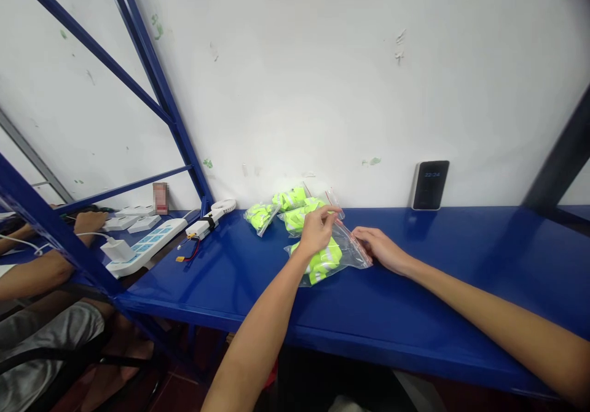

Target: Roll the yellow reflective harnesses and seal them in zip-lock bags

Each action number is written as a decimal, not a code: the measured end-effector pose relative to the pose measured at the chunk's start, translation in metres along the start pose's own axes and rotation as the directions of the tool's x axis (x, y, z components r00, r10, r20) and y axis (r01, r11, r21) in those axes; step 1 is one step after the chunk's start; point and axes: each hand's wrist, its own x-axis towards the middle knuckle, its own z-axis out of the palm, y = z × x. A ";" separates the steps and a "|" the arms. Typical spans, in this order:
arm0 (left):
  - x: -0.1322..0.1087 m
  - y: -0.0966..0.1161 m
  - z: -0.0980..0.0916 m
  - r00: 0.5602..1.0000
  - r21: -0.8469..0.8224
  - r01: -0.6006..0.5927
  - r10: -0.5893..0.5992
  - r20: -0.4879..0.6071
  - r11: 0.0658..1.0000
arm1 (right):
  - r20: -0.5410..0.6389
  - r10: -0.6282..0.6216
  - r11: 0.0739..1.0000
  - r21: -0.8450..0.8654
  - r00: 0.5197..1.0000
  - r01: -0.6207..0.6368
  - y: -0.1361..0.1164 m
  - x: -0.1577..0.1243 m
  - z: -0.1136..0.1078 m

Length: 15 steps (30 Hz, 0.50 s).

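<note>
A clear zip bag (353, 249) with a folded neon-yellow and silver reflective item (325, 263) inside lies on the blue table. My left hand (317, 230) reaches over this bag, its fingers pinched together at the far end of the red-lined seal. At the right side, my right hand (380, 249) has its thumb and fingers closed on the bag's seal edge. Just behind are more bags of the same kind: one bag (297, 220) partly covered by my left hand, another bag (290, 198) against the wall, and a third bag (260, 216) at the left.
A black-faced device (431, 184) leans on the wall at the right. On the left are a white handheld fan (224, 206), wires with a yellow connector (184, 258) and a power strip (152, 246). Beyond the blue frame post (161, 92), another person's arm (41, 273) rests at a neighbouring table.
</note>
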 end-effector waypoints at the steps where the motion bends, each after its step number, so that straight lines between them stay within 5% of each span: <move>1: 0.000 0.000 0.000 1.000 0.029 0.000 0.000 -0.003 1.000 | 0.013 0.007 0.999 0.040 1.000 -0.008 0.001 0.001 -0.001; 9: -0.001 0.007 0.002 0.989 0.194 -0.132 0.142 -0.041 0.972 | 0.123 0.049 0.979 0.193 0.991 -0.072 -0.004 0.000 -0.006; 15: -0.005 0.017 -0.001 0.956 0.210 -0.293 0.280 0.089 0.933 | 0.217 0.069 0.978 0.180 0.974 -0.109 -0.007 0.001 -0.014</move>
